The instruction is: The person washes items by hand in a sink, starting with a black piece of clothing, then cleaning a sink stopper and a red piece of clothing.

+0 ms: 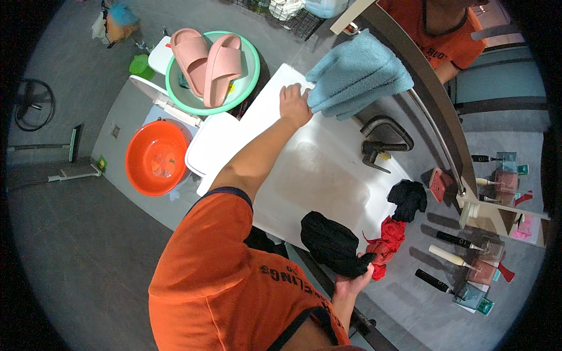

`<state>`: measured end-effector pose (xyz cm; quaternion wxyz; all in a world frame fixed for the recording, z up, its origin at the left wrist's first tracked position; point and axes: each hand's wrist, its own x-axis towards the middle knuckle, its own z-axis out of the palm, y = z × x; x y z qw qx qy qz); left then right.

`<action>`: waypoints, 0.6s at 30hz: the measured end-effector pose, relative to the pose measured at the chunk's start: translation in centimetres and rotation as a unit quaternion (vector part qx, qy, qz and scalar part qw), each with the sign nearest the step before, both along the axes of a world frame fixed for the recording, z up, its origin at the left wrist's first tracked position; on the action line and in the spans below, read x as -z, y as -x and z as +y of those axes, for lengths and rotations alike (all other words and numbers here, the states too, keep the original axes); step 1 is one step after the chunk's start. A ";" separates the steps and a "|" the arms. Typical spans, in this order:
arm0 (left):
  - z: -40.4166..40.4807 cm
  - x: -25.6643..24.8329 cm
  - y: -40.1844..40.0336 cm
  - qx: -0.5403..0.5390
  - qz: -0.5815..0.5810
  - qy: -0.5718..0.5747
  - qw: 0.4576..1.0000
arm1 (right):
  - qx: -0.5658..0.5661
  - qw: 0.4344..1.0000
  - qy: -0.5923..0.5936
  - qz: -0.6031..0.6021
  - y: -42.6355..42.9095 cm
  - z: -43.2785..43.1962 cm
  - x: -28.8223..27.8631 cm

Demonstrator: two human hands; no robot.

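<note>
My left hand [295,106] rests palm down on the white ledge of the washbasin [322,171], its fingers a little apart and holding nothing. A folded light-blue towel [360,74] hangs from a metal rail close beside it. In my right hand [354,281] is a bunched black knitted cloth [331,241], held over the basin's near right rim. Beside it, along the rim, lies a crumpled red cloth [386,245], and past that a smaller black cloth [407,199]. The bowl looks wet. A dark faucet [380,147] stands at its back edge.
A mint-green basin [254,72] holding pink slippers [223,70] and an orange basin [134,160] are by the toilet [213,142]. A pink soap dish [438,185] and toothbrushes [454,239] in holders are on the wall. A mirror [500,101] runs above the rail.
</note>
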<state>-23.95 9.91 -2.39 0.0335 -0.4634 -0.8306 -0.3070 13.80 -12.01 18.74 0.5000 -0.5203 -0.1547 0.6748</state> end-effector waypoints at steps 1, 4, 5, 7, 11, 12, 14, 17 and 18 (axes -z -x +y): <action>0.0 0.0 0.0 0.013 -0.009 0.009 1.000 | 0.003 1.000 -0.003 -0.007 -0.2 0.1 0.2; 0.1 -0.7 -0.2 -0.033 -0.059 -0.019 0.998 | -0.016 1.000 -0.024 0.000 -0.5 0.1 0.8; 0.0 -1.1 -0.5 -0.057 -0.039 -0.048 0.996 | -0.010 1.000 -0.025 -0.002 -0.5 0.1 0.9; -0.3 -2.1 -1.6 0.024 -0.081 -0.002 0.996 | -0.005 1.000 -0.023 -0.006 -0.3 0.0 1.0; -1.6 -3.3 -5.2 0.223 -0.117 0.099 0.963 | 0.004 1.000 -0.022 -0.012 0.7 -0.2 0.5; -1.7 -3.4 -5.0 0.297 -0.125 0.136 0.937 | -0.006 1.000 -0.028 -0.010 0.8 -0.3 0.3; -1.5 -3.0 -3.1 0.144 -0.098 0.101 0.980 | 0.013 1.000 0.007 -0.014 1.0 -0.6 0.0; 0.1 -2.1 0.4 -0.036 0.030 0.191 0.981 | 0.023 0.999 0.031 -0.014 0.8 -1.1 -0.2; 0.5 -1.7 0.0 -0.006 0.030 0.220 0.975 | 0.015 1.000 0.025 -0.006 0.7 -1.2 -0.1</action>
